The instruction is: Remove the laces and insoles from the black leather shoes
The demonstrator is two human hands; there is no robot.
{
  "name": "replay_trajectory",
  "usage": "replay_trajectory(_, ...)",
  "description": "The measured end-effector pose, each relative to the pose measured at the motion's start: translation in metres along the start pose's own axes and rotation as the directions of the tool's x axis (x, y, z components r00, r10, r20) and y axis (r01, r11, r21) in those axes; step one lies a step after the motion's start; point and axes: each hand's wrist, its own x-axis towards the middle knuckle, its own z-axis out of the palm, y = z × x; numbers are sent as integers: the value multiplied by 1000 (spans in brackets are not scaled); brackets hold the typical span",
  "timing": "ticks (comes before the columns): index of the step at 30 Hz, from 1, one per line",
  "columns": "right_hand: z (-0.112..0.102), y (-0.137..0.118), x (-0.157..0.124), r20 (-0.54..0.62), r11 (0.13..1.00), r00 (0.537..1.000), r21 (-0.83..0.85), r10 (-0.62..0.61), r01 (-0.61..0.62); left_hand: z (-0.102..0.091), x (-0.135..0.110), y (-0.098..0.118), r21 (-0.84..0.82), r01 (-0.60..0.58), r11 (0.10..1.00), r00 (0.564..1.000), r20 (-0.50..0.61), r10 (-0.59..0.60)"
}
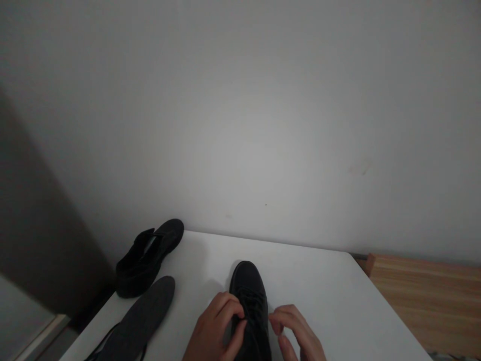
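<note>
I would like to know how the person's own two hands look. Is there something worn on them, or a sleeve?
The left hand and the right hand are both bare, without gloves. No ring, bracelet or watch shows on the visible parts. No sleeve is in view; the picture's lower edge cuts both off. Fine details are hard to tell in the dim light.

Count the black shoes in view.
2. One shoe is between the left hand and right hand, cut off by the bottom edge; the other shoe is at the tabletop's far left. Others may be out of frame.
</note>
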Motion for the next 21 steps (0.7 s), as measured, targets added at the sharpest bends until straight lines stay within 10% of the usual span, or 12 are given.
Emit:
replay_trajectory(12, 34, 1, 6, 46, 989, 990, -66, 136, -132, -1, -11, -1, -178, 70, 982, 996, -41, -78)
replay_trajectory(21, -22, -2, 18, 220, 886, 968, 414, 125, -208, -27, -2, -4, -536, 139, 832, 979, -54, -198)
